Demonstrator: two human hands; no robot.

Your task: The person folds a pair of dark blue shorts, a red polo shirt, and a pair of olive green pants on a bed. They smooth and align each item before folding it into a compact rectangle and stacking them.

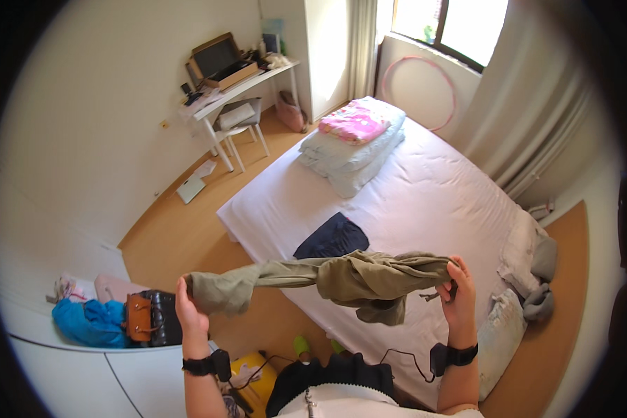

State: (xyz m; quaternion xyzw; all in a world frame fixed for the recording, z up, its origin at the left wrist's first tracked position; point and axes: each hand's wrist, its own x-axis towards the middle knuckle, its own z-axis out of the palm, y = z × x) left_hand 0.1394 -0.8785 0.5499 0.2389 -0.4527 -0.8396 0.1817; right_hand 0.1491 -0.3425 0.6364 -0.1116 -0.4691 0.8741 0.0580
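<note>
Olive-green trousers (366, 277) hang bunched and stretched sideways between my two hands, in front of my body. My left hand (192, 308) grips a leg end at the left. The gathered end at the right, where a drawstring dangles, is held in my right hand (457, 287). Behind the cloth, a folded dark navy garment (334, 236) lies on the bed (418, 198), its near part hidden by the trousers.
Folded quilts (355, 151) with a pink patterned cloth on top sit on the bed's far part. Pillows (504, 326) line its right side. A white cabinet (68, 371) with bags and blue cloth stands at lower left. A desk (245, 89) and chair (243, 123) stand beyond.
</note>
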